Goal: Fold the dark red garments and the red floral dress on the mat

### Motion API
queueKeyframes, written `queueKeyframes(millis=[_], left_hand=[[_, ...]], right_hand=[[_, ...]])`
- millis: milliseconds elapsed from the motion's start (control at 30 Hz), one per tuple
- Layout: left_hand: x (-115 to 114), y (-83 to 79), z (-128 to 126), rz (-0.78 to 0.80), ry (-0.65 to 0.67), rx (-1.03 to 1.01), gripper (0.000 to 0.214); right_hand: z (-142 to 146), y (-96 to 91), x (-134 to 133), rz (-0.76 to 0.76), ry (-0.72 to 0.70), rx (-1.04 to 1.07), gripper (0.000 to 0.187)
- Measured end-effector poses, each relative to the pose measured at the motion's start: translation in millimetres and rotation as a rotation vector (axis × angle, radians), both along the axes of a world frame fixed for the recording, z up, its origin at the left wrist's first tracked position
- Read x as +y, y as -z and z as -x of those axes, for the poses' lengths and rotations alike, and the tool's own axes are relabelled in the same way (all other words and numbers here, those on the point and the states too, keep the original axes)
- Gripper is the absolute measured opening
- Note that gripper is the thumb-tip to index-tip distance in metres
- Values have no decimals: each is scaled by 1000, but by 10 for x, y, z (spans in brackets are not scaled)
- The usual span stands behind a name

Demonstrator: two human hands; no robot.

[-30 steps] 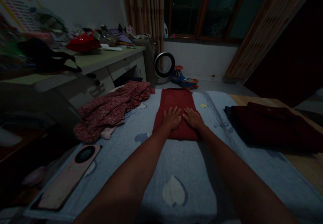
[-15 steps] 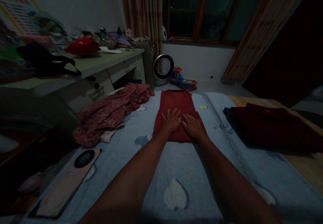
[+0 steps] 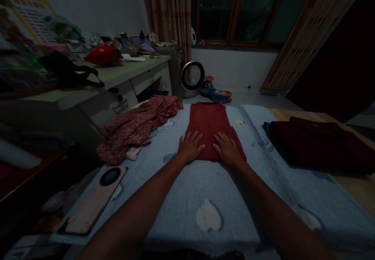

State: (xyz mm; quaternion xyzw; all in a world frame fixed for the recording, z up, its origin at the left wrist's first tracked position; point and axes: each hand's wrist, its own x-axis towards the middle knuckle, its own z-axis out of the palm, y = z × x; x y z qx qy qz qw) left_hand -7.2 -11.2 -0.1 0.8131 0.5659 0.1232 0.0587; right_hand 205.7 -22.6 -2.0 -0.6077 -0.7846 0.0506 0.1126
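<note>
A folded red garment (image 3: 209, 121) lies lengthwise on a light blue blanket (image 3: 187, 189) that covers the bed. My left hand (image 3: 190, 146) rests flat on the garment's near left corner, fingers spread. My right hand (image 3: 227, 148) lies flat on its near right part, fingers stretched out too. Neither hand grips anything; both palms press down on the cloth near its bottom edge.
A crumpled red patterned garment (image 3: 137, 127) lies left on the blanket. A dark maroon folded pile (image 3: 319, 143) sits to the right. A pink phone (image 3: 93, 199) lies at the blanket's left edge. A cluttered desk (image 3: 117, 72) stands left; a round fan (image 3: 191, 76) and toy (image 3: 215, 92) are on the floor beyond.
Both hands have slid toward me along the red garment and moved slightly apart; they now rest at its near edge. The view shifted a little.
</note>
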Motion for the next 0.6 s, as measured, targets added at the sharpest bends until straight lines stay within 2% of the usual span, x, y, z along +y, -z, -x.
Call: queueKeyframes(millis=[100,333,500,600], left_hand=[[-4,63,19,72,-26,-12,66],[74,101,46,64,-17,-104,65],[-131,42,402,105,73,-307,68],[-346,14,609,88,160,-278,81]], right_hand=[[25,12,-22,38,34,-30,59],[30,-16,30,55,42,21,61],[-289,-104,-87,-53,-59,141,53],[-570,-120,-275,-118,-99,56,59]])
